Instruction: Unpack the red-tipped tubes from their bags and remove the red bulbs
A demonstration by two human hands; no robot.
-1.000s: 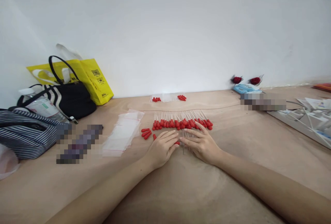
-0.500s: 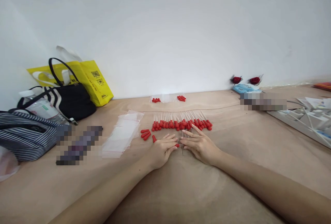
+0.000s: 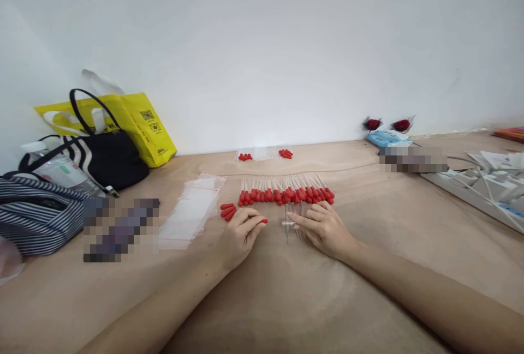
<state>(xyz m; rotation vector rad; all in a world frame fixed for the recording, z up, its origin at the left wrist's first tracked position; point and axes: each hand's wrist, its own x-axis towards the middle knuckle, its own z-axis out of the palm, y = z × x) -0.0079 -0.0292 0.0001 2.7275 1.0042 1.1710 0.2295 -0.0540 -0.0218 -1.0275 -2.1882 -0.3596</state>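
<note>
While our left hand (image 3: 240, 234) pinches a red dropper bulb (image 3: 264, 221), our half-curled right hand (image 3: 326, 228), its grip hidden, touches a clear tube (image 3: 287, 223) near the dropper row (image 3: 268, 195); tabletop (image 3: 274, 299) stretches between our forearms (image 3: 176, 294).

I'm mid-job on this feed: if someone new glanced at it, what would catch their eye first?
Probably the row of red-bulbed droppers, lying across the middle of the table just beyond the two hands. The bright yellow bag at the back left, behind a black bag, likely comes next. Nearer, the left hand pinches a red bulb, while the right hand is at some clear tubes.
</note>
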